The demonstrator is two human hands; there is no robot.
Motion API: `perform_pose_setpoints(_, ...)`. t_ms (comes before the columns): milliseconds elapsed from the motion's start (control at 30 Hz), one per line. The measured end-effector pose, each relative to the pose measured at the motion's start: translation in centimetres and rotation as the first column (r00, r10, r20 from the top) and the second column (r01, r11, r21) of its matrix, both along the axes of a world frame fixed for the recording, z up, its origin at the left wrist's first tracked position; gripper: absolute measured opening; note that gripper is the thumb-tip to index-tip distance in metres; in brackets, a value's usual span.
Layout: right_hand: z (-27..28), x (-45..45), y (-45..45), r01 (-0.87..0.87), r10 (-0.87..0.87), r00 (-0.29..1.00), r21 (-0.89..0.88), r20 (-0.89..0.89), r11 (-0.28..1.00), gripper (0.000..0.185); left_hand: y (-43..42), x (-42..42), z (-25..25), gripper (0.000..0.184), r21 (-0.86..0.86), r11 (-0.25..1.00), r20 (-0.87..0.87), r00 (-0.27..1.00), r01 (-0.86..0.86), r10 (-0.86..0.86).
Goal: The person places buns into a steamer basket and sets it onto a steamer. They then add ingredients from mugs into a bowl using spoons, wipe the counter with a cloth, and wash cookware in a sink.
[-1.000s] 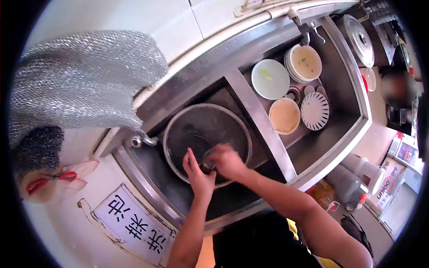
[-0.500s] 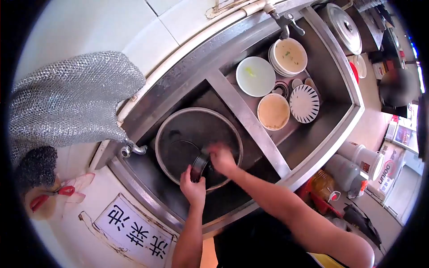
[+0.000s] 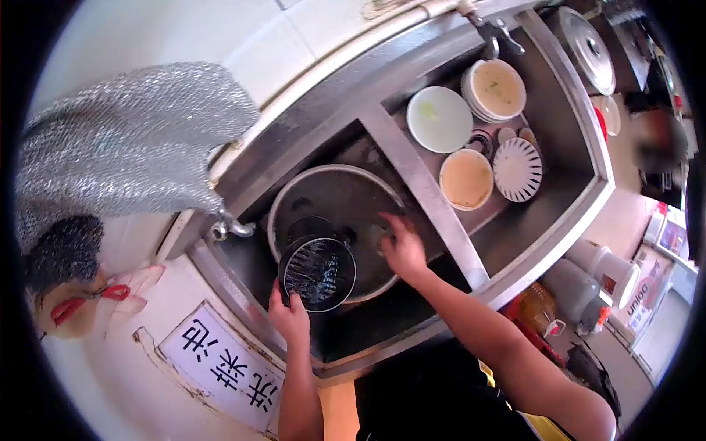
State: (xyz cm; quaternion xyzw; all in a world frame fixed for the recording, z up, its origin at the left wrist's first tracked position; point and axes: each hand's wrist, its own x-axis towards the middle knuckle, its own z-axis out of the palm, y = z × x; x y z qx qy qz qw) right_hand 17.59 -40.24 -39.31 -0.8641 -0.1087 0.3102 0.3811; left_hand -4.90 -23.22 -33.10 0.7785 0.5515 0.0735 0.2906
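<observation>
My left hand (image 3: 290, 317) grips the near-left rim of a round black bowl (image 3: 321, 273), thumb at the edge and fingers underneath. The bowl's dark inside faces up and has shiny streaks. It is over the near-left edge of a large round metal basin (image 3: 335, 170), which contains dark liquid and stands in the left sink compartment. Over the basin's right side is my right hand (image 3: 406, 248), apart from the bowl, with its fingers spread. A small pale patch shows by those fingers, too unclear to name. Another dark round shape lies partly behind the bowl.
The right sink compartment (image 3: 562, 192) holds a pale green bowl (image 3: 440, 120), stacked white bowls (image 3: 494, 90), a bowl with a beige inside (image 3: 466, 179) and a striped dish (image 3: 518, 170). Taps (image 3: 234, 226) stick out over the sink. Silvery mesh (image 3: 140, 140) hangs at left.
The black bowl has turned from edge-on to face up and moved toward the basin's near-left rim. My right hand has left it and moved right, its fingers spreading. The view has shifted slightly.
</observation>
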Motion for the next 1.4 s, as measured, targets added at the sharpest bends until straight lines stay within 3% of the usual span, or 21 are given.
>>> perform_pose_setpoints(67,0.8,0.0,0.0,0.075,-0.075,0.997,0.029,-0.006,0.997,0.037,1.0,-1.6,-1.1,0.045,0.066,0.998,-0.029,0.999,0.021,-0.019)
perform_pose_setpoints(167,1.6,-1.5,-0.3,-0.113,0.098,0.967,-0.052,-0.235,0.992,0.052,0.5,0.2,0.2,0.045,-0.004,0.998,-0.023,0.998,-0.063,0.063)
perform_pose_setpoints(233,3.1,-2.5,0.6,-0.265,0.276,0.929,0.076,-0.247,0.961,0.064,-0.9,2.7,1.8,0.047,-0.373,0.855,-0.014,0.924,-0.359,0.382)
perform_pose_setpoints(367,0.6,-3.4,1.0,-0.195,0.202,0.91,0.057,-0.362,0.979,0.069,-2.2,3.8,1.3,0.038,-0.576,0.773,0.078,0.923,-0.266,0.376)
perform_pose_setpoints(467,5.3,-1.6,0.9,-0.295,0.267,0.944,-0.132,-0.193,0.946,0.076,-2.0,1.9,-1.6,0.043,-0.677,0.68,-0.008,0.927,-0.281,0.375)
perform_pose_setpoints(567,9.6,2.0,-0.9,-0.291,0.292,0.949,-0.024,0.12,0.956,0.083,-3.9,2.5,-2.8,0.056,-0.795,0.531,-0.018,0.887,-0.292,0.461)
perform_pose_setpoints(633,10.9,4.5,-2.7,-0.236,0.213,0.928,0.038,0.306,0.971,0.085,-4.5,1.9,-4.2,0.06,-0.731,0.681,0.282,0.894,-0.036,0.349)
perform_pose_setpoints(667,12.3,5.8,-3.8,-0.193,0.201,0.949,-0.056,0.243,0.98,0.086,-3.9,3.2,-3.0,0.062,-0.792,0.602,0.215,0.878,-0.099,0.428)
perform_pose_setpoints(700,12.6,7.0,-4.3,-0.119,0.099,0.933,0.037,0.345,0.992,0.085,-4.0,3.4,-3.3,0.062,-0.793,0.599,0.217,0.871,-0.106,0.441)
perform_pose_setpoints(800,13.7,10.0,-5.2,0.003,-0.005,0.967,0.011,0.254,1.0,0.081,-3.9,2.2,-5.7,0.064,-0.826,0.541,0.176,0.839,-0.159,0.515)
perform_pose_setpoints(867,12.0,11.9,-6.4,0.047,-0.1,0.929,0.153,0.357,0.987,0.075,-4.5,-0.3,-9.9,0.066,-0.664,0.69,0.107,0.878,-0.287,0.467)
perform_pose_setpoints(967,8.7,14.8,-9.1,0.364,-0.374,0.918,0.097,0.129,0.926,0.069,-4.4,-2.1,-12.0,0.063,-0.558,0.693,-0.026,0.845,-0.456,0.535)
perform_pose_setpoints(1033,3.9,17.1,-10.4,0.527,-0.553,0.833,0.258,0.033,0.81,0.063,-4.6,-1.7,-12.9,0.063,-0.543,0.736,0.044,0.861,-0.404,0.506)
perform_pose_setpoints(1067,-1.9,18.5,-12.0,0.53,-0.587,0.793,0.292,0.162,0.796,0.059,-4.7,-1.1,-13.4,0.063,-0.522,0.776,0.113,0.873,-0.355,0.475)
perform_pose_setpoints(1100,-2.0,20.1,-12.1,0.479,-0.473,0.861,0.017,0.189,0.878,0.056,-4.8,-0.5,-13.9,0.063,-0.524,0.778,0.12,0.874,-0.347,0.471)
perform_pose_setpoints(1167,-1.7,21.2,-9.3,0.551,-0.551,0.833,0.011,0.035,0.834,0.059,-4.6,0.4,-15.0,0.061,-0.419,0.787,-0.176,0.891,-0.452,0.418)
perform_pose_setpoints(1200,-4.0,21.1,-8.9,0.522,-0.508,0.848,-0.081,0.152,0.849,0.059,-4.4,-0.4,-16.6,0.061,-0.418,0.793,-0.171,0.895,-0.444,0.412)
perform_pose_setpoints(1233,-6.5,21.0,-8.5,0.5,-0.45,0.854,-0.177,0.261,0.848,0.06,-3.9,-2.0,-19.1,0.061,-0.523,0.706,-0.169,0.87,-0.478,0.463)
perform_pose_setpoints(1267,-4.8,20.9,-7.2,0.541,-0.545,0.838,-0.193,0.033,0.819,0.064,-3.3,-2.6,-20.4,0.062,-0.621,0.607,-0.174,0.842,-0.497,0.511)
perform_pose_setpoints(1300,-6.8,20.9,-7.0,0.577,-0.579,0.815,-0.127,0.025,0.807,0.068,-2.8,-1.1,-18.7,0.062,-0.62,0.613,-0.169,0.847,-0.489,0.504)
perform_pose_setpoints(1400,-9.6,19.2,-7.7,0.655,-0.655,0.755,0.061,-0.021,0.753,0.073,-2.3,1.0,-15.3,0.055,-0.718,0.418,-0.279,0.781,-0.556,0.559)
